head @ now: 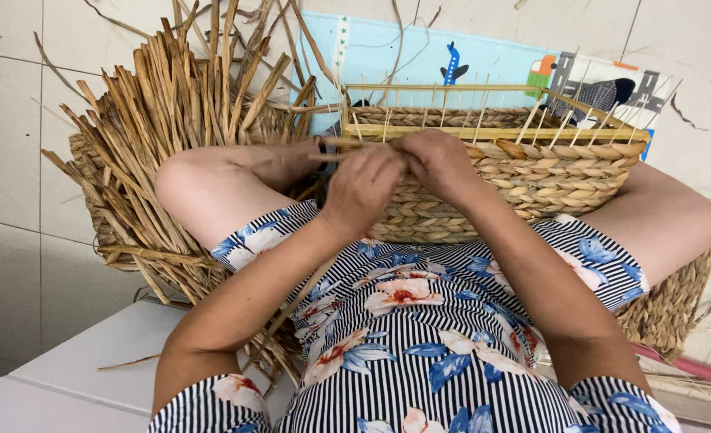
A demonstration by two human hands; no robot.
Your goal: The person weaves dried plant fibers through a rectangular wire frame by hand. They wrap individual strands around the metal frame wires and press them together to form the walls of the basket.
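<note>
Woven basket (548, 180) lying crosswise on lap, both hands (361, 188) (438, 160) gripping rim

A single camera, worn on the person's head, looks steeply down over the chest and lap. It sits close: forearms and both hands fill the middle, the basket (532, 172) on the knees lies just beyond them, and the tiled floor (18, 160) shows at the frame's edges.
</note>
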